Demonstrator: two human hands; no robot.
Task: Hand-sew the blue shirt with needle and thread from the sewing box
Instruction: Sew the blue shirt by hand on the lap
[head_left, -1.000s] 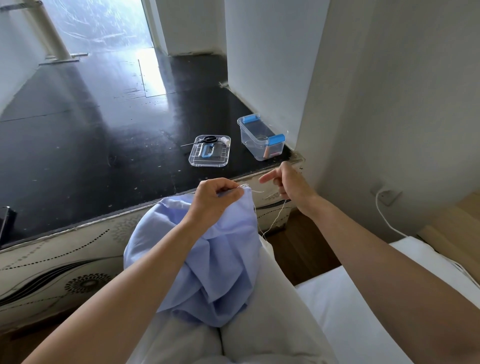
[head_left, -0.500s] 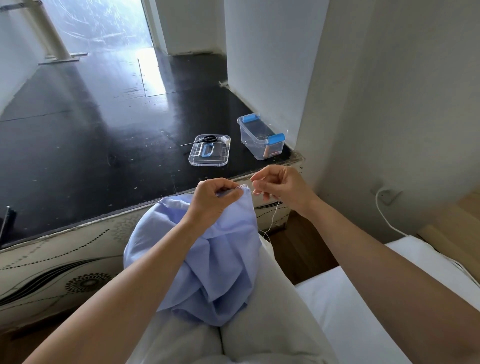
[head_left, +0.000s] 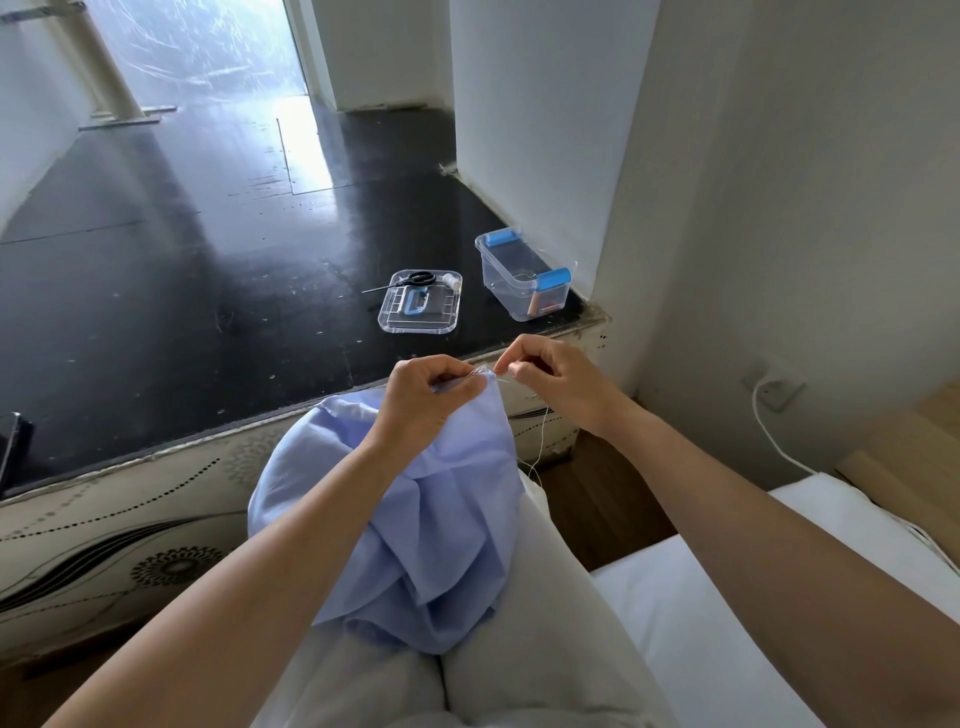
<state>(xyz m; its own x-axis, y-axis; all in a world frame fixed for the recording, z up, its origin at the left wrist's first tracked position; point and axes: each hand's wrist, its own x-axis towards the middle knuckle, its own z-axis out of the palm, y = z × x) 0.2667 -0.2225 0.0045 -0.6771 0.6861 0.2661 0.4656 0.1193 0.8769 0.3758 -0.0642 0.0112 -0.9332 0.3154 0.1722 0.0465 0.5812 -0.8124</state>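
— What is nearest?
— The blue shirt lies bunched on the person's lap, beside a white bed. The left hand pinches its raised edge. The right hand, fingers curled, pinches the thread just at that edge.
— And the needle?
— Too small to make out.
— Farther off?
— On the black bench the open sewing box stands by the white wall. Beside it is its clear lid, with scissors on it.
— Any change?
— A second ago the right hand was apart, forefinger out.
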